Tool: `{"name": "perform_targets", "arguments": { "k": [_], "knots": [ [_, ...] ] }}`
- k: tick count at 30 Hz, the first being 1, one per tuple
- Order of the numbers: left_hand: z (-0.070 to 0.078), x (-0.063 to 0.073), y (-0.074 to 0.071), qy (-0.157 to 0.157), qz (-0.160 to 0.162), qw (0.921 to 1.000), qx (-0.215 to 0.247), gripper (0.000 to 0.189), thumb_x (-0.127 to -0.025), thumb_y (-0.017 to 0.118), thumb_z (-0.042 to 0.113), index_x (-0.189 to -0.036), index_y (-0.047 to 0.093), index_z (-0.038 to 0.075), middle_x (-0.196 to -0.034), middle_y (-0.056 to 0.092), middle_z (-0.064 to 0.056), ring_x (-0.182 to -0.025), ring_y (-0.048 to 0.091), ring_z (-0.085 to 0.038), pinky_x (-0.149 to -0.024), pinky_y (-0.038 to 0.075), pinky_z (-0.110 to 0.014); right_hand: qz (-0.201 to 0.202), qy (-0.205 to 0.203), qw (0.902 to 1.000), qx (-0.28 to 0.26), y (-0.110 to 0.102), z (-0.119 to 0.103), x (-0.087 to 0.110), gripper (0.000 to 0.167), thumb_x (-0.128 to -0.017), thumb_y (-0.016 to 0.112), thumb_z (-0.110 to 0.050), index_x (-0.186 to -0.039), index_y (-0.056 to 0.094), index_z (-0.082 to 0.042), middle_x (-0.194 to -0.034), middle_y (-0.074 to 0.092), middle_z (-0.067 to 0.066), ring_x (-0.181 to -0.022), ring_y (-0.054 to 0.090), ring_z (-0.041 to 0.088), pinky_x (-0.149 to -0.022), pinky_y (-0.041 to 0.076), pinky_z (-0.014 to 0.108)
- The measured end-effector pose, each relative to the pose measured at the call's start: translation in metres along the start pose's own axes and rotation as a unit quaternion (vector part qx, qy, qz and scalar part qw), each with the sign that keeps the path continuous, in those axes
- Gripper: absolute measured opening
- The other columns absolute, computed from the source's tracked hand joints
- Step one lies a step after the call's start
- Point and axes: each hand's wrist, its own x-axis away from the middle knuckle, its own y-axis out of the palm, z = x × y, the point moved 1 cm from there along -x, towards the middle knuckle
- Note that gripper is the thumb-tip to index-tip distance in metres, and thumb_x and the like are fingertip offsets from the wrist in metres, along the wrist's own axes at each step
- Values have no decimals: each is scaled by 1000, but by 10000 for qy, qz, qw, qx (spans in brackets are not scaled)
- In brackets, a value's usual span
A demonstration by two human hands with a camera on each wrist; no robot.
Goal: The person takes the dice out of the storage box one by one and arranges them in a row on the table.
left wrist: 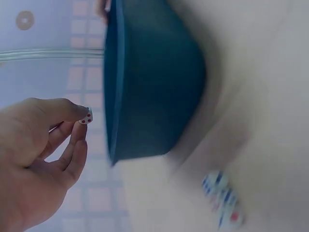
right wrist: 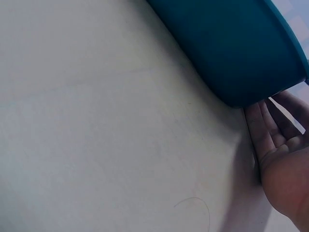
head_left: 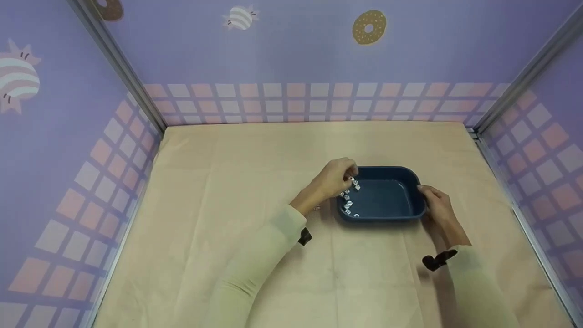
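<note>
A dark blue rectangular dish stands right of centre on the table. Small white dice gather along its left end inside. Over that end, my left hand pinches a single die with red pips between thumb and fingertips. My right hand holds the dish's right end, thumb at the rim and fingers reaching against its underside in the right wrist view. Outside the dish, a few more dice lie close together on the cloth, mostly hidden by the left hand in the head view.
A beige cloth with fold lines covers the table. Purple patterned panels rise at the back and both sides, joined by metal posts. A thin hair-like strand lies on the cloth near the right hand.
</note>
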Motion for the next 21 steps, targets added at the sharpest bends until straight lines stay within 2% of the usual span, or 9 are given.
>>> {"name": "perform_targets", "arguments": {
  "k": [4, 7, 12, 17, 21],
  "knots": [
    [-5, 13, -22, 139, -14, 9997, 223, 21, -95, 71, -6, -115, 69, 0, -111, 66, -6, -103, 66, -17, -92, 55, -23, -18, 10, 10000, 32, 2, -8, 4, 66, -111, 52, -46, -155, 48, 2, -165, 41, 18, -153, 37, 28, -123, 35, 36],
    [-13, 26, -33, 130, -115, 9996, 213, 21, -95, 72, -6, -115, 68, -1, -112, 66, -7, -105, 66, -18, -95, 55, -25, -76, 28, 10000, -37, 4, -16, 10, 65, -111, 52, -43, -155, 46, 4, -166, 38, 21, -155, 34, 31, -127, 29, 45],
    [-33, 50, -42, -84, -274, 9996, 58, 21, -96, 72, -3, -116, 68, 1, -113, 66, -7, -106, 66, -20, -96, 56, -28, -47, -39, 10000, 27, 4, -16, 10, 64, -112, 52, -42, -155, 48, 4, -165, 39, 21, -154, 35, 31, -126, 31, 44],
    [-59, 72, -41, -278, -336, 9990, -81, 19, -95, 72, -4, -114, 69, 0, -110, 66, -8, -104, 66, -22, -93, 57, -34, 40, -71, 10000, 22, 1, -2, 1, 64, -110, 53, -46, -154, 51, 1, -162, 44, 14, -151, 38, 25, -123, 34, 36],
    [-76, 90, -39, -412, -431, 9982, -44, 21, -95, 68, -9, -115, 68, -3, -110, 67, -10, -103, 66, -23, -92, 57, -34, 49, -135, 9999, 24, 0, 1, -2, 65, -110, 54, -47, -153, 52, 2, -161, 46, 13, -154, 36, 27, -125, 32, 39]
  ]
}}
